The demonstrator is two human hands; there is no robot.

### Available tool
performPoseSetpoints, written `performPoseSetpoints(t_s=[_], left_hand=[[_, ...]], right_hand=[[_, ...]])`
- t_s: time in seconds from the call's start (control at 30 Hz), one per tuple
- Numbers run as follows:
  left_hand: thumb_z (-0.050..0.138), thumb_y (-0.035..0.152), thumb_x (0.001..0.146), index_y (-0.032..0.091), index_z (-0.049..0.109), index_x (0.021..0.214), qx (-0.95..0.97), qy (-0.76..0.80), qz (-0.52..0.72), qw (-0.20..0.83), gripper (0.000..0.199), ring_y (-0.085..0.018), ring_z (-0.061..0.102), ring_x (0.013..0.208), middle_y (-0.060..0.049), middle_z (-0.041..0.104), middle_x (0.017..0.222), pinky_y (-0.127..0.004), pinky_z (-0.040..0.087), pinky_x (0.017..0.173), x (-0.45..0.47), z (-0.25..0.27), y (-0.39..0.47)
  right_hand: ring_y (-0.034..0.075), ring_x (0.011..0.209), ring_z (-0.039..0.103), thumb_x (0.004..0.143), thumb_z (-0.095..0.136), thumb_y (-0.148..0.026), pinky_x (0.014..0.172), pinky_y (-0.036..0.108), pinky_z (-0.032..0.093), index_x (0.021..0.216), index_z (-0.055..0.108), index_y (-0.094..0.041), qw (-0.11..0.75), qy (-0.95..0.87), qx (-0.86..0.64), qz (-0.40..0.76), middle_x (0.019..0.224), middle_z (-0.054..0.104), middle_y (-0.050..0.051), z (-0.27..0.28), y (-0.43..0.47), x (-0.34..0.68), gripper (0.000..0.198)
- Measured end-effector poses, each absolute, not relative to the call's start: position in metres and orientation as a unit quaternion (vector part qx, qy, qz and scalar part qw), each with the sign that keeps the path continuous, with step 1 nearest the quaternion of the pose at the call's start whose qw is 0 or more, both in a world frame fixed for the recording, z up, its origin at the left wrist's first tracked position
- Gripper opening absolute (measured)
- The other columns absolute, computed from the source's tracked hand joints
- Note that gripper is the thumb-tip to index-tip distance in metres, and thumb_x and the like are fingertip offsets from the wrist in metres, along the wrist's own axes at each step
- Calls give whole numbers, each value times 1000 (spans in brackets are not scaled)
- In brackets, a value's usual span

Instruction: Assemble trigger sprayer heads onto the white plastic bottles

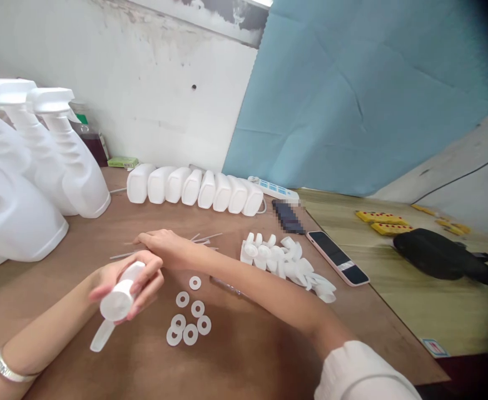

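Note:
My left hand (144, 286) is closed around a white sprayer head (116, 300), its round end facing me and its trigger lever (102, 336) hanging down. Behind it, my right hand (164, 247) reaches across to the left, low over several thin plastic tubes (204, 241) on the brown table. The left hand hides part of its fingers, so I cannot see whether it grips a tube. Several flat white ring washers (190, 334) lie in front, right of the left hand. Beyond my right forearm sits a pile of white trigger parts (277, 258).
White spray bottles (75, 161) stand at the left. A row of white sprayer covers (192, 188) lines the back, near a power strip (275, 190). Two phones, one dark (288, 215) and one pink-edged (338, 258), lie right. A black object (431, 253) rests farther right.

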State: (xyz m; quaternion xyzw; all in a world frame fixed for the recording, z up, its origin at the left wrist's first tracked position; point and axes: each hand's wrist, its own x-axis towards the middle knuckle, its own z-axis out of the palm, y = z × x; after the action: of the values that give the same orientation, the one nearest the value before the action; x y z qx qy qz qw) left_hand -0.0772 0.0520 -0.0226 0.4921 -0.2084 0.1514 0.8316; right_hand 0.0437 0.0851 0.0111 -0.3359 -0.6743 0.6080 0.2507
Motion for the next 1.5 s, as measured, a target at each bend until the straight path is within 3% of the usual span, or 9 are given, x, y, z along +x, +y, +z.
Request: performPoseSetpoints(t_s=[0.17,0.33,0.53,0.77,0.97,1.07,1.23,1.37,1.5], left_hand=[[81,43,46,19,51,69,499,-47,90,861,45,-15,60,49,-3,58,61,-21,51,43,-81,-22,43],[83,43,39,16,54,70,501,16,-1,865,50,-17,61,58,-5,60,63,-24,48,51,-81,-4,39],[84,42,35,15,56,66,528,180,48,829,50,-13,53,55,0,59,66,-22,43,44,-75,-13,41],[82,39,45,17,61,94,536,231,72,809,58,-11,53,63,0,58,78,-19,44,50,-74,-17,39],[70,50,62,15,57,92,457,252,187,832,48,-7,49,44,1,55,68,-15,34,34,-64,-22,36],[59,44,76,14,57,88,421,299,269,813,32,-4,43,35,2,53,62,-14,27,31,-50,-24,34],[61,34,75,15,55,81,401,346,338,778,21,-5,44,32,3,52,57,-15,29,31,-22,-23,37],[61,33,74,17,54,81,394,344,367,769,19,-8,50,38,4,52,56,-16,36,36,-2,-23,49],[61,32,73,15,56,81,372,337,349,791,19,-9,52,42,3,52,55,-17,40,40,12,-26,53]], right_hand=[[11,84,59,74,57,-13,79,23,41,97,60,-14,184,-844,-234,447,74,61,-8,17,89,28,23],[19,102,58,77,61,-20,85,26,46,111,53,-8,211,-879,-206,374,111,61,12,28,82,43,37],[14,85,63,90,40,-20,78,28,50,98,59,-16,300,-815,-309,388,92,66,4,22,23,114,21],[18,125,38,90,38,-20,104,39,32,125,39,-17,240,-840,-344,343,131,46,11,-12,-33,151,35],[16,120,44,87,40,-16,100,32,38,120,41,-13,247,-874,-248,338,122,53,12,-12,-39,146,34],[17,109,51,83,42,-10,94,32,43,110,49,-13,309,-893,-240,223,110,60,11,-12,-32,155,27],[25,95,53,80,44,-7,79,39,47,110,54,-9,274,-884,-367,-97,105,61,14,-26,-19,180,32],[23,79,56,81,43,-3,66,35,47,107,56,-3,214,-885,-372,-179,79,64,12,-31,-22,193,29],[18,70,55,84,37,-2,60,30,46,111,54,-1,252,-907,-286,-180,80,63,11,-19,-21,200,31]])
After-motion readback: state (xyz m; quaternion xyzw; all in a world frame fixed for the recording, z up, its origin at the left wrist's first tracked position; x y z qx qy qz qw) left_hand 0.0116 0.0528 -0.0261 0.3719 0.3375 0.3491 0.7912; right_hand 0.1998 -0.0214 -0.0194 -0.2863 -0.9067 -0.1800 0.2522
